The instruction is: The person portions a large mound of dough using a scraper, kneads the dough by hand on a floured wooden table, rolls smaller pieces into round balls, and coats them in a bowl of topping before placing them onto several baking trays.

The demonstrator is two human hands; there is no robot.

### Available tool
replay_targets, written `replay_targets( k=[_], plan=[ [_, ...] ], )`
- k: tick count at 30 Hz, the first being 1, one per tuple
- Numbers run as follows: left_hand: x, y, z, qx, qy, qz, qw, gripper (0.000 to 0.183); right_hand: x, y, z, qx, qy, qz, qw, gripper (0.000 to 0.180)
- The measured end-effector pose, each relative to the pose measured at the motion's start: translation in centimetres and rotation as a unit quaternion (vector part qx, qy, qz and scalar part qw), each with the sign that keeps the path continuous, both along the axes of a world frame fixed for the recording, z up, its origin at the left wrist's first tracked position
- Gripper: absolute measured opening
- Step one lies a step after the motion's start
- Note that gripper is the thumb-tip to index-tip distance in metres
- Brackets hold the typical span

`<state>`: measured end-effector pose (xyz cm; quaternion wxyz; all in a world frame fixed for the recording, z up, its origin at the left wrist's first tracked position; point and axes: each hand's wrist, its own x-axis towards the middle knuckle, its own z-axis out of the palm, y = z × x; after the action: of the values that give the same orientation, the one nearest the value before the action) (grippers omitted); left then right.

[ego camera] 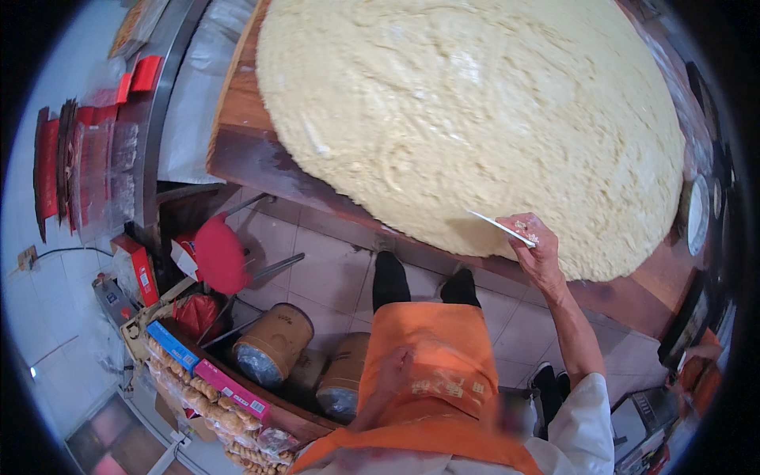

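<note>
A huge mound of pale, rough dough [475, 119] spreads over a wooden worktable [249, 142]. My right hand [534, 246] grips a flat white scraper [502, 228], seen nearly edge-on, above the dough's near edge. Flour or dough bits stick to the back of that hand. Held low in front of my orange apron [430, 350], my left hand [396, 368] is away from the table; its fingers look curled, but whether they are closed is unclear.
A red stool [222, 254] with metal legs stands left on the tiled floor, near cardboard drums [276, 341]. Packaged baked goods [208, 398] line a shelf at lower left. A metal bowl [697, 215] sits at the table's right. Another person's dark shoes [549, 380] show at lower right.
</note>
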<state>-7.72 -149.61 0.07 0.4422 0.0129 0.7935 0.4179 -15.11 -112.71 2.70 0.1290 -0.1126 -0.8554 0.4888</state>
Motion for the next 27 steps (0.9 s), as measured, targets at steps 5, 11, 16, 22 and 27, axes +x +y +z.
replay_targets(
  k=[5,11,16,22,27],
  plan=[
    [-3.7,-3.0,0.0,-0.033,-0.044,0.066,0.996,0.024,-7.6,-4.7,0.2,-0.026,-0.028,0.021,0.999,0.021],
    [-10.4,-5.9,1.3,-0.037,-0.062,0.094,0.993,0.027,-17.4,-10.7,0.7,0.017,-0.005,0.055,0.998,0.021],
    [-15.1,-6.9,3.1,-0.005,-0.047,0.139,0.989,0.028,-24.2,-15.7,0.1,0.066,0.005,0.041,0.997,0.023],
    [-17.4,-9.2,2.3,-0.018,-0.037,0.142,0.989,0.025,-30.4,-22.8,-0.1,0.168,-0.06,0.069,0.982,0.02],
    [-19.4,-8.7,2.8,0.037,-0.007,0.117,0.992,0.023,-30.7,-25.1,-0.1,0.126,0.029,0.079,0.988,0.017]
  ],
)
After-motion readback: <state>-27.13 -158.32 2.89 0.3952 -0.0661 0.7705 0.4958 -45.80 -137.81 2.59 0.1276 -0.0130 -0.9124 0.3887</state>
